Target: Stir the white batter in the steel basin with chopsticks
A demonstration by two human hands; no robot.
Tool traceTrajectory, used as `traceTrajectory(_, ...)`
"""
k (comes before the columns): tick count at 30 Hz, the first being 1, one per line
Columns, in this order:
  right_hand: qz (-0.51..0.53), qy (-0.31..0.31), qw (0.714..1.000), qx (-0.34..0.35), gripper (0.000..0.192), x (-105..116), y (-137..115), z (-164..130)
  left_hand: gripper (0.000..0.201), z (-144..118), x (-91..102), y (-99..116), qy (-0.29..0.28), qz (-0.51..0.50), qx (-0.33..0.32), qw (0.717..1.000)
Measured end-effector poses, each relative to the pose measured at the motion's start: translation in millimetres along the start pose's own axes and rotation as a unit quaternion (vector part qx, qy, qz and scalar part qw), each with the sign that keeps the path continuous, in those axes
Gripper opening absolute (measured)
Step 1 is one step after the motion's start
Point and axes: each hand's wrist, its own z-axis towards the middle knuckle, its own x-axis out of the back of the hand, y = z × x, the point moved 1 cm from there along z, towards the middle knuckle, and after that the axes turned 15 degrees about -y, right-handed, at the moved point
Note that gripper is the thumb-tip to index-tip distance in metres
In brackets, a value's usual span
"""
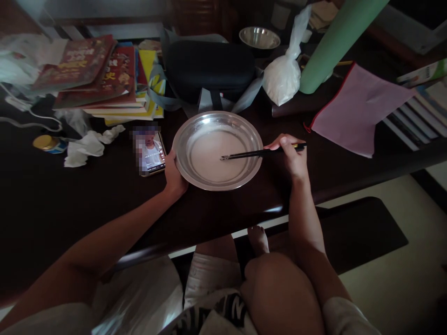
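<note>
Dim room, dark wooden worktop [52,204], pale floor below at the right. We sit at the worktop's edge, knees under it.

Left hand [174,177]: forearm comes in from lower left, fingers curled onto the near-left rim of a steel plate [195,130], gripping it. The plate sits flat on the worktop between our two hands and holds a thin layer of whitish liquid.

Right hand [291,156]: forearm rises almost straight from the lap, fingers closed around dark chopsticks [254,152]. The sticks lie nearly level, tips reaching left into the liquid near the plate's middle.

Just left of the left hand, a phone [151,151] with a lit screen; further left, crumpled tissue [87,146] and a small jar [49,143]. Beyond the plate, a black case [209,67], a knotted plastic bag of white powder [282,77], a steel bowl [259,38]. Stacked books [101,74] far left; pink pouch [356,107] beyond the right hand.
</note>
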Motion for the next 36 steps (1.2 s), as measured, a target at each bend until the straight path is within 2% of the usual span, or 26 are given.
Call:
traceTrajectory(4,0.007,-0.059,0.998,0.009,0.039,-1.7,-0.2,0.4,0.040,0.8,1.8,-0.7,0.005,0.004,0.005,1.000)
traceTrajectory(7,0.008,-0.027,0.999,0.023,0.034,-1.1,0.1,0.6,0.037,1.0,1.3,-1.1,0.007,0.003,-0.003,1.000)
traceTrajectory(10,0.019,0.006,1.000,0.021,0.040,-0.5,-0.5,0.2,0.033,0.2,-0.8,-0.5,0.009,0.006,-0.006,1.000)
traceTrajectory(14,-0.004,-0.048,0.999,0.002,0.042,-2.2,-2.6,0.8,0.038,-1.3,-2.1,0.6,0.027,0.014,0.003,1.000)
traceTrajectory(19,-0.004,0.001,1.000,0.011,0.043,-0.9,-1.9,0.7,0.037,0.1,1.1,-1.6,-0.002,0.008,-0.011,1.000)
traceTrajectory(24,-0.012,-0.053,0.999,0.005,0.042,-1.6,-1.0,0.9,0.036,1.6,3.9,-3.5,0.003,0.002,-0.012,1.000)
traceTrajectory(29,0.002,0.005,1.000,0.005,0.043,-0.1,1.0,-0.1,0.034,0.1,2.7,-2.1,-0.006,0.016,-0.006,1.000)
traceTrajectory(34,-0.012,-0.062,0.998,0.010,0.040,-1.6,0.9,0.9,0.038,-0.7,0.5,-1.4,0.004,0.015,-0.007,1.000)
traceTrajectory(36,-0.023,-0.039,0.999,0.008,0.042,-1.1,0.1,1.3,0.035,-0.1,1.2,-2.2,0.003,0.019,-0.010,1.000)
